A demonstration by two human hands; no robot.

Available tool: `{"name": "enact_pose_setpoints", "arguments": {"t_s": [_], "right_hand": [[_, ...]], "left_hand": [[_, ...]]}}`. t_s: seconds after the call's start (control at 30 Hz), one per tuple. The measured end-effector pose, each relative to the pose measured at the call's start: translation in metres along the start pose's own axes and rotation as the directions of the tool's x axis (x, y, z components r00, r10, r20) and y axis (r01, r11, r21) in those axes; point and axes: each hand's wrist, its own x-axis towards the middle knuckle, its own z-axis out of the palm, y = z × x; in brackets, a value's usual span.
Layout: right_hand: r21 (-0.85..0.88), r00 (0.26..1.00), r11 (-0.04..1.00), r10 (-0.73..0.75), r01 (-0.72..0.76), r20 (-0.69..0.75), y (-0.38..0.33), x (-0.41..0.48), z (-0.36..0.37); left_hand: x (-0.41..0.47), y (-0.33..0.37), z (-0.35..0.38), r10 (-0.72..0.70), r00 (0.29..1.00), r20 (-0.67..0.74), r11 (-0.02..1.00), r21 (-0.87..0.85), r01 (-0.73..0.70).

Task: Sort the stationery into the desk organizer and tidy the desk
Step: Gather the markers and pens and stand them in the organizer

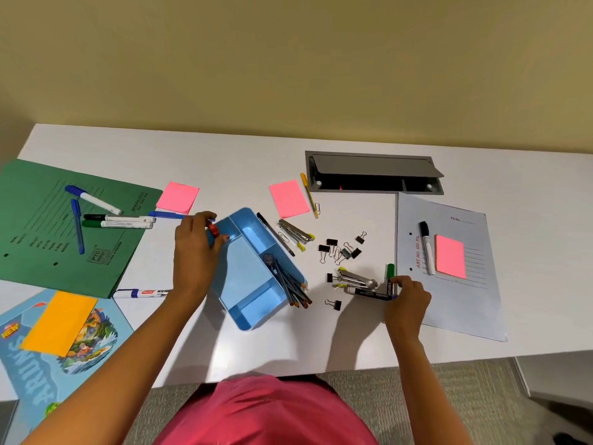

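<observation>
A blue desk organizer (250,274) lies at the middle of the white desk (244,159), with several pencils (290,285) in its right compartment. My left hand (195,248) holds a small red object (213,230) at the organizer's far left corner. My right hand (406,298) grips two black markers (373,293), one of them green-capped (390,272), beside a stapler (356,279). Black binder clips (345,248) and paper clips lie scattered between the organizer and the pale blue file (475,303).
A green folder (38,226) at the left carries several markers (118,221). Pink sticky pads (177,197) (288,198) (450,256), a yellow pen (308,194), a second stapler (295,234), a whiteboard marker (141,293), a book (48,358) and an open cable hatch (372,178) share the desk.
</observation>
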Motion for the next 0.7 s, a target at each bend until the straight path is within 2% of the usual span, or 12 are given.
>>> {"name": "enact_pose_setpoints", "arguments": {"t_s": [0.13,0.27,0.33,0.43,0.57,0.7], "right_hand": [[-0.303,0.995,0.952,-0.011,0.040,0.098,0.018,-0.005,0.006],[-0.369,0.987,0.919,-0.103,0.142,0.125,0.025,-0.006,0.007],[-0.304,0.985,0.938,-0.144,0.165,0.092,0.019,-0.006,-0.002],[-0.095,0.977,0.972,-0.214,0.215,0.025,-0.008,-0.012,-0.025],[0.104,0.913,0.908,-0.397,0.406,-0.095,-0.067,-0.031,-0.057],[0.247,0.864,0.828,-0.492,0.503,-0.112,-0.130,-0.062,-0.073]], "left_hand": [[-0.005,0.010,-0.005,0.023,0.998,-0.056,1.000,-0.018,-0.024],[-0.014,0.021,-0.009,0.074,0.997,-0.031,0.997,0.007,-0.074],[-0.020,0.032,-0.011,0.089,0.996,-0.008,0.995,-0.034,-0.089],[-0.031,0.054,-0.015,0.159,0.986,0.049,0.980,-0.131,-0.152],[-0.048,0.088,-0.015,0.272,0.941,0.202,0.924,-0.327,-0.197],[-0.058,0.107,-0.006,0.405,0.862,0.304,0.891,-0.340,-0.299]]}}
